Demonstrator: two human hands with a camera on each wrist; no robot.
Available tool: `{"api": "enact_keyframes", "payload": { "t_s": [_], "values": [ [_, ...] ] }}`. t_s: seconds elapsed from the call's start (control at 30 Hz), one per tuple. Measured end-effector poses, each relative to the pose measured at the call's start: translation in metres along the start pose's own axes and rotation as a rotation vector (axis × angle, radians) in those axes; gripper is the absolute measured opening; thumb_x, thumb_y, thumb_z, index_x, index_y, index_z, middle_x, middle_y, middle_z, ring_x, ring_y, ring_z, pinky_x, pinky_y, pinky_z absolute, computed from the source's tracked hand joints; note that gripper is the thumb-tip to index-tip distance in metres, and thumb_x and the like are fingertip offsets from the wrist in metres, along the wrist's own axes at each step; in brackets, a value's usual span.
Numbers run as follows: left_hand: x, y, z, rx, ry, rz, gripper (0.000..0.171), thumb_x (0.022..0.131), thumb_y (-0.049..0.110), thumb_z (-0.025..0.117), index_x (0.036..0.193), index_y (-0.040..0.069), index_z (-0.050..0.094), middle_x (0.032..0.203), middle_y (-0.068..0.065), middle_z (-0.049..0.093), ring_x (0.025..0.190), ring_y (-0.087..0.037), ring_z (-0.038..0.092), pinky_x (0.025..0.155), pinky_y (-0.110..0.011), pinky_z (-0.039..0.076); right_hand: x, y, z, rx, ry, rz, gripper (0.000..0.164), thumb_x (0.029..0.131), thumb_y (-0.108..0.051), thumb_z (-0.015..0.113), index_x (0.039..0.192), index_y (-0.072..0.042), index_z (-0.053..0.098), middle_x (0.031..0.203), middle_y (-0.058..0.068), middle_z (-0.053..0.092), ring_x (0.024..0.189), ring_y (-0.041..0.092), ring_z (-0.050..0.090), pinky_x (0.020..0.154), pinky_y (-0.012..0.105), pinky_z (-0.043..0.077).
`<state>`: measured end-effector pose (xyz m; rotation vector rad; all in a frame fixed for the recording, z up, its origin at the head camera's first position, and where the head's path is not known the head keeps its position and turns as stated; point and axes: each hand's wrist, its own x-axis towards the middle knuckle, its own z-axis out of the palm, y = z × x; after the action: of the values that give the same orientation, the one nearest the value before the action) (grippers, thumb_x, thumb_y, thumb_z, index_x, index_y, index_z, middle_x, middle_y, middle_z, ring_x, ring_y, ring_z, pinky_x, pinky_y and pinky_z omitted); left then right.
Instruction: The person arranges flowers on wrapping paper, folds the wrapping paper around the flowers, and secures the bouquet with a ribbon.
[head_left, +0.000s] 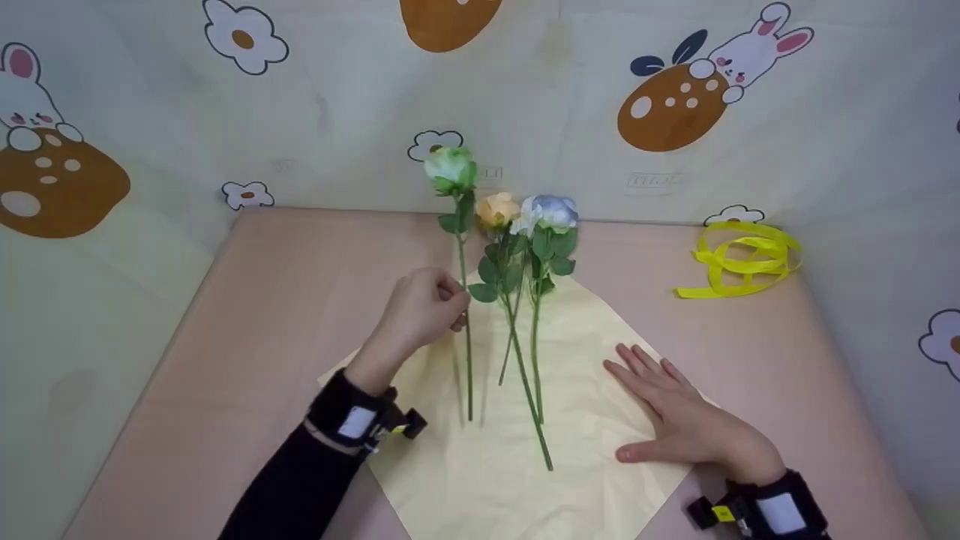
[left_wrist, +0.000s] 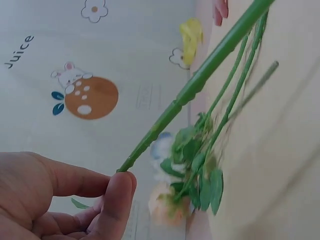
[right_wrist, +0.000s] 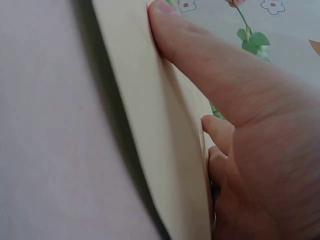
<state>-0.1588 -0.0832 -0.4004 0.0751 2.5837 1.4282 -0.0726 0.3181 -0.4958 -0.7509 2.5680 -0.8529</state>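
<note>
My left hand point(head_left: 427, 309) pinches the stem of a green artificial rose point(head_left: 451, 169) between thumb and fingers, and the stem is raised above a cream sheet of wrapping paper point(head_left: 420, 450). In the left wrist view that stem point(left_wrist: 190, 90) runs up and right from the fingertips. On the paper, right of the held rose, lie a peach flower point(head_left: 498, 211) and a blue-and-white flower point(head_left: 553, 213), their leafy stems crossing. With fingers spread, my right hand point(head_left: 679, 420) rests on the right side of the paper; its thumb point(right_wrist: 185, 40) touches the paper in the right wrist view.
A loosely coiled yellow ribbon point(head_left: 750, 259) lies at the table's back right. The pinkish table point(head_left: 225, 315) meets a cloth backdrop point(head_left: 525, 97) printed with rabbits and flowers. Both wrists wear black camera straps point(head_left: 352, 416).
</note>
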Motion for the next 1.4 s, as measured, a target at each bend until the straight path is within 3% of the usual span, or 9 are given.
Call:
{"api": "enact_keyframes", "payload": {
  "t_s": [0.1, 0.17, 0.33, 0.4, 0.53, 0.67, 0.87, 1.0, 1.4],
  "values": [
    [0.007, 0.009, 0.026, 0.004, -0.036, 0.047, 0.010, 0.105, 0.011, 0.067, 0.102, 0.002, 0.070, 0.084, -0.007, 0.076, 0.069, -0.020, 0.075, 0.062, -0.031, 0.059, 0.000, -0.001, -0.001, 0.008, -0.003, 0.005, 0.118, 0.084, -0.064, 0.088, 0.175, -0.020, 0.027, 0.183, 0.011, 0.007, 0.168, 0.040, 0.002, 0.130, 0.047, -0.009],
    [0.012, 0.013, 0.041, 0.015, -0.056, 0.080, 0.013, 0.105, 0.010, 0.066, 0.094, 0.005, 0.070, 0.077, -0.005, 0.074, 0.065, -0.019, 0.074, 0.056, -0.029, 0.056, 0.000, -0.001, -0.001, 0.008, -0.010, 0.011, 0.118, 0.084, -0.065, 0.088, 0.175, -0.021, 0.026, 0.183, 0.009, 0.006, 0.168, 0.039, 0.001, 0.130, 0.044, -0.011],
    [0.027, 0.013, 0.071, 0.112, -0.066, 0.139, 0.050, 0.104, 0.006, 0.061, 0.057, 0.018, 0.048, 0.048, 0.005, 0.052, 0.042, -0.010, 0.052, 0.045, -0.025, 0.034, 0.001, 0.001, -0.001, 0.007, -0.012, 0.009, 0.118, 0.085, -0.065, 0.088, 0.176, -0.022, 0.025, 0.184, 0.008, 0.005, 0.168, 0.039, 0.000, 0.127, 0.032, -0.015],
    [0.033, 0.012, 0.079, 0.157, -0.045, 0.170, 0.058, 0.104, 0.005, 0.061, 0.052, 0.021, 0.039, 0.044, 0.008, 0.043, 0.038, -0.007, 0.043, 0.047, -0.025, 0.031, 0.001, 0.001, 0.000, 0.005, -0.011, 0.009, 0.119, 0.084, -0.065, 0.088, 0.176, -0.022, 0.026, 0.184, 0.008, 0.006, 0.168, 0.039, 0.001, 0.125, 0.027, -0.016],
    [0.041, 0.010, 0.090, 0.179, -0.028, 0.212, 0.060, 0.102, 0.003, 0.062, 0.049, 0.022, 0.038, 0.042, 0.011, 0.036, 0.036, -0.005, 0.035, 0.047, -0.026, 0.030, 0.001, 0.001, 0.002, -0.003, -0.016, 0.018, 0.119, 0.084, -0.066, 0.087, 0.176, -0.022, 0.025, 0.184, 0.008, 0.005, 0.168, 0.039, 0.001, 0.122, 0.020, -0.018],
    [0.046, 0.007, 0.097, 0.166, -0.022, 0.208, 0.060, 0.101, 0.002, 0.063, 0.051, 0.021, 0.035, 0.046, 0.010, 0.025, 0.039, -0.006, 0.025, 0.043, -0.024, 0.025, 0.001, 0.001, 0.003, -0.017, -0.021, 0.022, 0.119, 0.084, -0.069, 0.086, 0.176, -0.023, 0.025, 0.184, 0.007, 0.005, 0.168, 0.038, 0.001, 0.122, 0.019, -0.018],
    [0.055, 0.004, 0.106, 0.154, -0.042, 0.194, 0.061, 0.104, 0.002, 0.064, 0.050, 0.019, 0.041, 0.042, 0.008, 0.043, 0.035, -0.005, 0.046, 0.040, -0.021, 0.036, 0.001, 0.001, 0.001, -0.023, -0.015, 0.024, 0.119, 0.084, -0.068, 0.086, 0.176, -0.022, 0.025, 0.183, 0.008, 0.006, 0.168, 0.039, 0.002, 0.122, 0.020, -0.018],
    [0.056, -0.002, 0.107, 0.124, -0.072, 0.183, 0.061, 0.105, 0.002, 0.063, 0.049, 0.017, 0.047, 0.042, 0.006, 0.050, 0.036, -0.007, 0.051, 0.040, -0.021, 0.040, 0.002, 0.002, 0.000, -0.021, -0.005, -0.006, 0.118, 0.085, -0.066, 0.086, 0.175, -0.021, 0.026, 0.183, 0.010, 0.007, 0.168, 0.040, 0.003, 0.123, 0.021, -0.018],
    [0.059, -0.002, 0.105, 0.159, -0.113, 0.145, 0.057, 0.102, 0.001, 0.061, 0.047, 0.016, 0.051, 0.043, 0.001, 0.057, 0.045, -0.023, 0.069, 0.041, -0.022, 0.042, 0.001, 0.003, 0.001, -0.029, 0.004, -0.019, 0.117, 0.086, -0.066, 0.086, 0.175, -0.020, 0.026, 0.183, 0.012, 0.007, 0.168, 0.041, 0.004, 0.124, 0.021, -0.017]
  ]
}}
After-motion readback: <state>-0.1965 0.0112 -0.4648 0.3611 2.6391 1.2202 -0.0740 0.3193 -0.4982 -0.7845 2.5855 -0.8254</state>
